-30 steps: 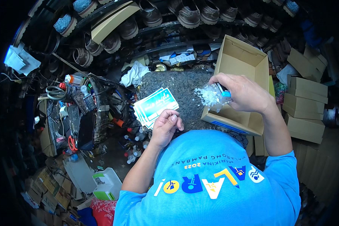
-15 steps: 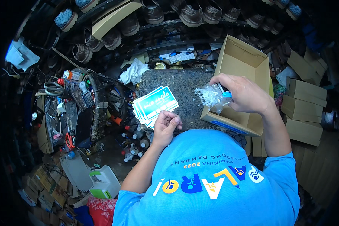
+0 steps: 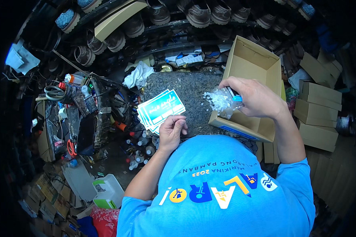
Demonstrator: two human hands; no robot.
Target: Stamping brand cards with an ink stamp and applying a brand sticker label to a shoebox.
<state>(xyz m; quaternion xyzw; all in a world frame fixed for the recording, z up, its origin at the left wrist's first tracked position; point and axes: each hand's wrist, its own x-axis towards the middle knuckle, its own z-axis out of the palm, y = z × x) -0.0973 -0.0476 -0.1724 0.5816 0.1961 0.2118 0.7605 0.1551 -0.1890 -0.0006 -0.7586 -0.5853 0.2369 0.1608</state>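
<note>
Several turquoise-and-white printed cards lie in a fanned stack on a dark, rough work block. My left hand is closed, fingers curled and thumb pressed in, at the lower right edge of the cards. Whether anything is in its fingers I cannot make out. Over the near left wall of an open brown cardboard box, my right hand grips a crinkled clear plastic bag of small whitish, translucent pieces. A small blue and dark item shows at its fingertips; its kind is unclear.
Brown shoes line a rack along the far side. Folded cardboard boxes are stacked at the right. To the left sit a cluttered tool stand with orange-handled scissors and several small bottles. Crumpled white plastic lies beyond the cards.
The whole view has shifted slightly. Both hands keep nearly the same pose and place, and the cards, box and plastic bag look unchanged.
</note>
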